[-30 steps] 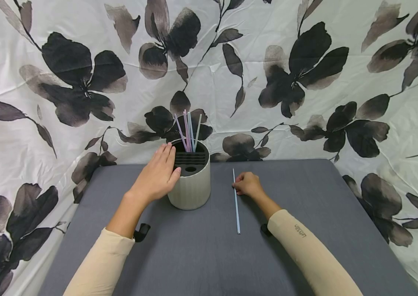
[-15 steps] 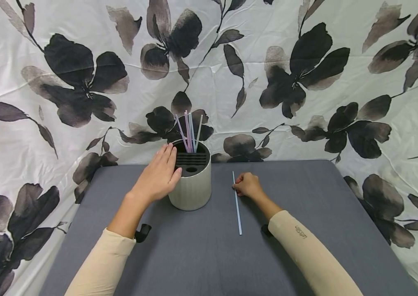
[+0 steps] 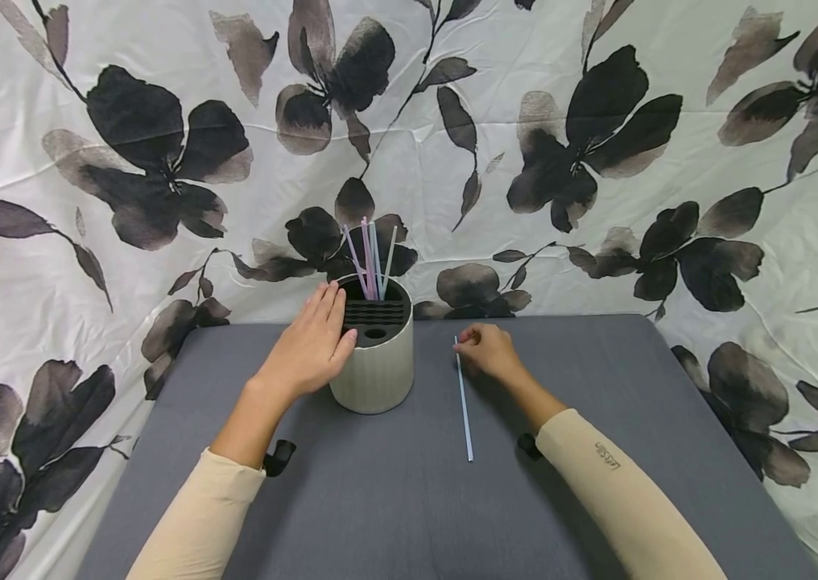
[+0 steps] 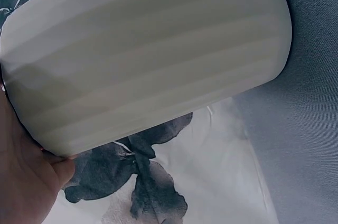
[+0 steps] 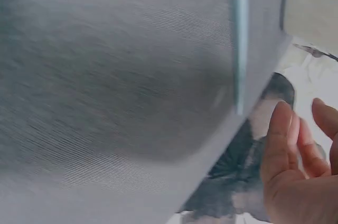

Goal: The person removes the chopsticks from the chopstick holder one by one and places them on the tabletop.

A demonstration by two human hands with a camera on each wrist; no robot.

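In the head view my left hand (image 3: 307, 338) rests with straight fingers on the rim of a cream, ribbed pen holder (image 3: 373, 383) with a dark slotted top. In the left wrist view, part of the hand (image 4: 31, 182) touches the holder's top edge. Several pink, purple, blue and whitish straws (image 3: 368, 258) stand in its rear opening. To its right a pale blue straw (image 3: 464, 411) lies on the table. My right hand (image 3: 489, 352) is at the straw's far end. The right wrist view shows its thumb and fingers (image 5: 277, 145) apart, beside the straw (image 5: 240, 49), not gripping it.
A grey table (image 3: 394, 515) lies beneath both hands, its far edge close behind the holder. A white cloth with dark flowers (image 3: 452, 161) hangs behind it. Black wrist straps (image 3: 278, 457) show below both wrists.
My right hand has moved from the straw's upper part toward its far end, and its grip has loosened. The straw's near end has shifted slightly right. The left hand stays on the holder.
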